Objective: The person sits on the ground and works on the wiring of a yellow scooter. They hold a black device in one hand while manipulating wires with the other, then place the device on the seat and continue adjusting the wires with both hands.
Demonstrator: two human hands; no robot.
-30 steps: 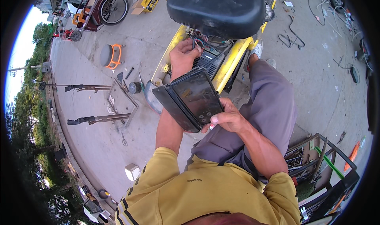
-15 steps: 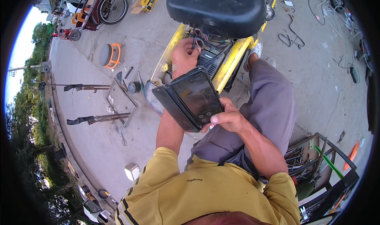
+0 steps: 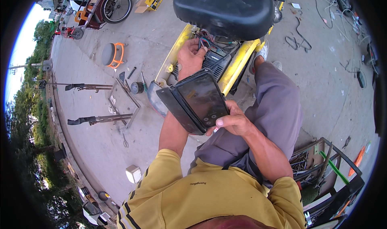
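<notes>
The right hand (image 3: 231, 122) grips the near corner of a black panel (image 3: 197, 102), fingers closed, tilting it clear of the yellow scooter (image 3: 238, 62). The left hand (image 3: 190, 58) reaches into the exposed wires (image 3: 213, 43) under the seat (image 3: 225, 9); it is probably pinching one, though its fingertips are hidden.

Right hand (image 3: 234, 122) holds black panel (image 3: 197, 100); left hand (image 3: 190, 58) in wiring (image 3: 213, 43).

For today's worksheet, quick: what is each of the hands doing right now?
Left hand: closed among the wires under the seat.
Right hand: holding the black panel.
</notes>
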